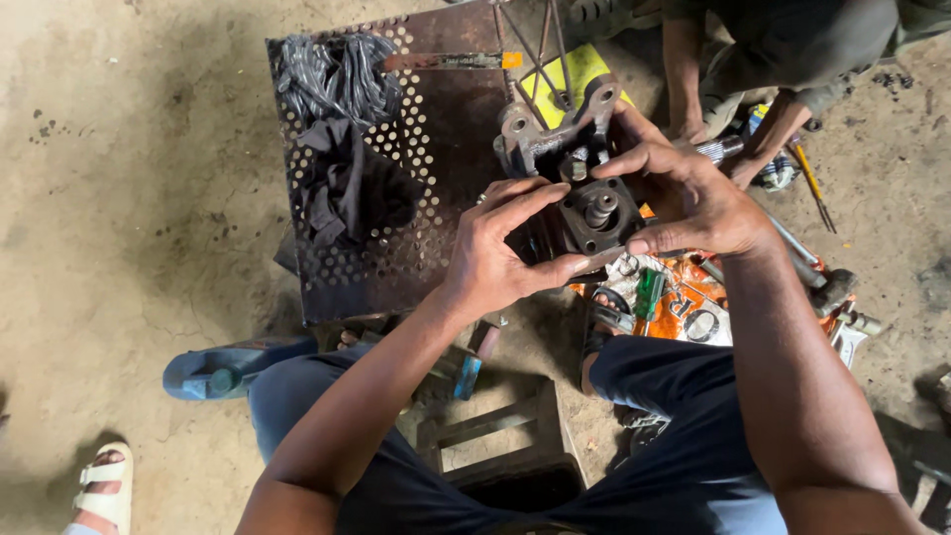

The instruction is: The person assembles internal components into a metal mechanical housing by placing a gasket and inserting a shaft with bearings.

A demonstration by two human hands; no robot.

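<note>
Rags (347, 188) and dark cords (337, 74) were heaped at the far left of a perforated plate (436, 149). Just right of them, the left hand (495, 253) was closed on the near left side of a greasy metal casting (584, 188). The casting's far right side was gripped by the right hand (688, 193). A green-handled tool (649, 294) lay near, below the casting.

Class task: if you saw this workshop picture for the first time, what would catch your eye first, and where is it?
At centre, the left hand and right hand grip a greasy dark metal part with a round shaft end. Left of it, a rusty perforated metal sheet carries a black rag. Upper right, another person crouches on the dirt floor.
</note>
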